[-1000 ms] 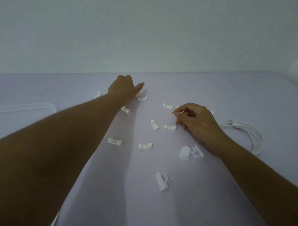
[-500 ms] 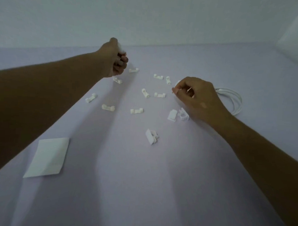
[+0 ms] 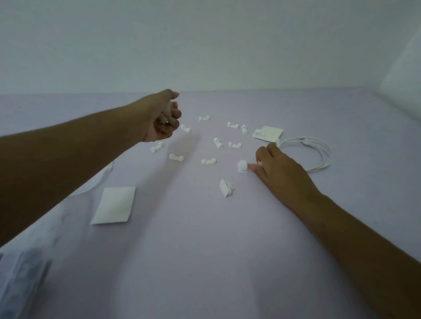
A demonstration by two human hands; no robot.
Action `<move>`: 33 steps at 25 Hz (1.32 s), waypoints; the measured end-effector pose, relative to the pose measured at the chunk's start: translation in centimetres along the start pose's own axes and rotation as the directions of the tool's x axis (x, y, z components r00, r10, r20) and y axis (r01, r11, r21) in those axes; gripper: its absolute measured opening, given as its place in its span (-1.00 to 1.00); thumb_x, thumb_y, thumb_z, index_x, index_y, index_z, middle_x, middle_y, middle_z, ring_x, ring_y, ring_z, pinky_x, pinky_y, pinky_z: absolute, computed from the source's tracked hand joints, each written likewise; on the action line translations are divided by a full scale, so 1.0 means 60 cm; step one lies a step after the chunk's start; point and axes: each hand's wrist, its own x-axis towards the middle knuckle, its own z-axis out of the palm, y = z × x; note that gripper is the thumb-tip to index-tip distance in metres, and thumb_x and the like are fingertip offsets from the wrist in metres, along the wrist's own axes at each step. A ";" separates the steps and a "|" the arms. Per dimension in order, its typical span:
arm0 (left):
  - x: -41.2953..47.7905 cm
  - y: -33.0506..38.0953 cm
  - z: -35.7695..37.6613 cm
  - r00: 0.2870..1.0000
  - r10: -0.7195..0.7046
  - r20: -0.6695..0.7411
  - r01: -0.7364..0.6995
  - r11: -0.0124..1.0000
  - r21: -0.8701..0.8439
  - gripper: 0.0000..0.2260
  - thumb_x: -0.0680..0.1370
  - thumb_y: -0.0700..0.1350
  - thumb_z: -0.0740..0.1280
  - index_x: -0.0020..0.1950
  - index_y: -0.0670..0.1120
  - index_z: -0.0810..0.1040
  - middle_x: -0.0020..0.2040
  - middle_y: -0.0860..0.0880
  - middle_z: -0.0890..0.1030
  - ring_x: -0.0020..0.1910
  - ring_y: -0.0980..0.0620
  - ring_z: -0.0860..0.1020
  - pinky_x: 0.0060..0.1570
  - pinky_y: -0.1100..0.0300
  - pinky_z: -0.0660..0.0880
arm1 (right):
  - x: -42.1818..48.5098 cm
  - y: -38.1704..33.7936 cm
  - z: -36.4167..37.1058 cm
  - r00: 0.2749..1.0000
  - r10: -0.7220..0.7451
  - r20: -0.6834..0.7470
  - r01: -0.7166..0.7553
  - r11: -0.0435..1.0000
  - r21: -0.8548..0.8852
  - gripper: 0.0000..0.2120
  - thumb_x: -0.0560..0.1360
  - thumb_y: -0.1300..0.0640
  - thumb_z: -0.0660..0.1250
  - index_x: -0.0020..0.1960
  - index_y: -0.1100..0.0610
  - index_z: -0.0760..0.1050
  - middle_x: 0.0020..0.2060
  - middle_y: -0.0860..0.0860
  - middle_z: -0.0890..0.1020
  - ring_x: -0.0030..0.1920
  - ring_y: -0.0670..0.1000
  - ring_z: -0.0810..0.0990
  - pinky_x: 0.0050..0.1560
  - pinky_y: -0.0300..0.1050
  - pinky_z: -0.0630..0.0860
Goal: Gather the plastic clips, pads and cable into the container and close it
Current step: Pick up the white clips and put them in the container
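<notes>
Several small white plastic clips [image 3: 208,161] lie scattered on the lilac table [image 3: 201,254]. My left hand [image 3: 162,119] is raised over the far left clips, its fingers curled around a pale clip. My right hand [image 3: 280,171] rests low on the table with its fingertips pinching a white clip [image 3: 242,165], and a bit of white shows inside its fingers. One white pad [image 3: 115,205] lies near left, another pad [image 3: 269,133] far right with a clip on it. The coiled white cable [image 3: 320,151] lies just beyond my right hand.
A clear curved rim [image 3: 94,186] shows under my left forearm, perhaps the container. A blurred bluish translucent thing [image 3: 14,271] sits at the bottom left. A pale wall runs behind the table, and a white object [image 3: 412,78] stands at the far right.
The view has tilted, so everything sits lower in frame. My right hand has dropped from its raised pinch onto a clip nearer me. The far pad has come into sight. My left hand stays closed and raised.
</notes>
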 end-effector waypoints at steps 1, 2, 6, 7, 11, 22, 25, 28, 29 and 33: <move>-0.016 -0.008 0.006 1.000 0.010 -0.012 -0.009 0.997 0.083 -0.71 0.59 0.06 0.17 -0.30 -0.01 0.29 -0.45 0.06 0.31 -0.61 0.14 0.24 -0.64 0.37 0.06 | -0.001 -0.002 -0.002 1.000 -0.017 0.026 0.018 0.999 -0.045 -0.70 0.55 -0.04 0.26 -0.06 0.23 0.42 -0.20 0.15 0.49 -0.38 0.17 0.52 -0.48 -0.12 0.31; -0.033 -0.019 0.015 0.999 0.034 -0.031 -0.028 0.982 0.188 -0.70 0.58 0.07 0.20 -0.30 -0.01 0.30 -0.44 0.06 0.32 -0.62 0.13 0.26 -0.63 0.38 0.08 | -0.002 -0.002 -0.003 0.999 -0.025 0.038 0.028 0.997 -0.074 -0.70 0.55 -0.05 0.27 -0.07 0.22 0.41 -0.22 0.15 0.49 -0.38 0.17 0.53 -0.48 -0.12 0.31; -0.071 -0.075 0.053 0.943 0.330 0.050 -0.255 0.617 0.745 -0.67 0.59 0.11 0.22 -0.23 -0.09 0.49 -0.31 0.00 0.49 -0.36 0.00 0.45 -0.44 0.26 0.28 | 0.020 -0.013 -0.029 0.943 0.325 0.067 -0.321 0.844 0.430 -0.75 0.59 -0.01 0.21 -0.14 0.16 0.36 -0.31 0.08 0.47 -0.39 0.05 0.45 -0.35 -0.13 0.34; -0.076 -0.091 0.064 0.914 0.389 0.113 -0.300 0.463 0.834 -0.64 0.60 0.14 0.19 -0.21 -0.10 0.51 -0.31 0.01 0.48 -0.29 -0.03 0.49 -0.38 0.22 0.33 | 0.031 -0.018 -0.035 0.860 0.479 0.177 -0.456 0.563 0.690 -0.74 0.60 0.01 0.19 -0.15 0.16 0.39 -0.33 0.08 0.46 -0.42 0.01 0.44 -0.41 -0.18 0.34; -0.097 -0.144 0.112 0.805 0.554 0.212 -0.220 -0.053 0.974 -0.49 0.55 0.34 -0.01 -0.20 -0.08 0.40 -0.30 -0.01 0.43 -0.27 -0.06 0.46 -0.28 0.17 0.31 | 0.061 -0.036 -0.045 0.615 0.399 0.680 -0.418 -0.566 0.710 -0.67 0.64 0.08 0.10 -0.22 0.22 0.40 -0.34 0.09 0.40 -0.40 -0.01 0.40 -0.60 -0.34 0.33; -0.102 -0.180 0.130 0.825 0.484 0.292 -0.249 -0.152 0.956 -0.55 0.65 0.13 -0.03 0.06 -0.13 0.54 -0.06 -0.12 0.58 -0.04 -0.15 0.58 -0.29 0.18 0.23 | 0.066 -0.065 -0.055 0.826 0.471 0.310 -0.548 0.542 0.637 -0.63 0.59 -0.07 0.16 -0.24 0.17 0.45 -0.39 0.04 0.50 -0.36 0.04 0.45 -0.31 -0.12 0.36; -0.111 -0.143 0.081 0.986 0.132 0.105 -0.167 0.675 0.718 -0.61 0.64 0.11 0.00 -0.13 -0.10 0.48 -0.30 -0.05 0.42 -0.35 -0.03 0.50 -0.39 0.26 0.26 | 0.057 -0.095 -0.036 0.934 0.302 0.193 -0.342 0.912 0.227 -0.51 0.54 -0.30 0.04 0.01 0.13 0.38 -0.21 0.08 0.59 -0.18 0.13 0.58 -0.21 -0.06 0.44; -0.126 -0.120 0.018 0.981 -0.166 0.104 0.150 0.978 0.146 -0.68 0.60 0.06 0.06 -0.30 -0.05 0.33 -0.41 0.00 0.36 -0.59 0.10 0.30 -0.56 0.38 0.09 | 0.055 -0.118 -0.011 0.976 0.171 0.137 -0.151 0.978 -0.145 -0.53 0.59 -0.21 0.03 0.27 0.14 0.26 -0.06 0.10 0.63 -0.06 0.16 0.62 -0.22 -0.06 0.42; -0.132 -0.115 -0.002 0.975 -0.185 0.126 0.180 0.982 0.055 -0.71 0.59 0.03 0.07 -0.28 -0.05 0.33 -0.42 0.01 0.37 -0.62 0.12 0.28 -0.58 0.40 0.07 | 0.060 -0.122 -0.006 0.981 0.143 0.127 -0.119 0.976 -0.183 -0.59 0.61 -0.11 0.05 0.30 0.15 0.25 -0.04 0.12 0.63 -0.04 0.17 0.62 -0.21 -0.05 0.45; -0.164 -0.087 -0.067 0.984 -0.110 0.142 0.131 0.980 -0.149 -0.78 0.59 0.00 0.11 -0.11 -0.10 0.42 -0.37 -0.03 0.44 -0.55 0.11 0.29 -0.61 0.39 0.10 | 0.073 -0.117 0.005 0.958 0.269 0.097 -0.283 0.941 0.184 -0.85 0.60 0.13 0.11 0.12 0.16 0.33 -0.22 0.17 0.60 -0.23 0.22 0.59 -0.29 -0.05 0.46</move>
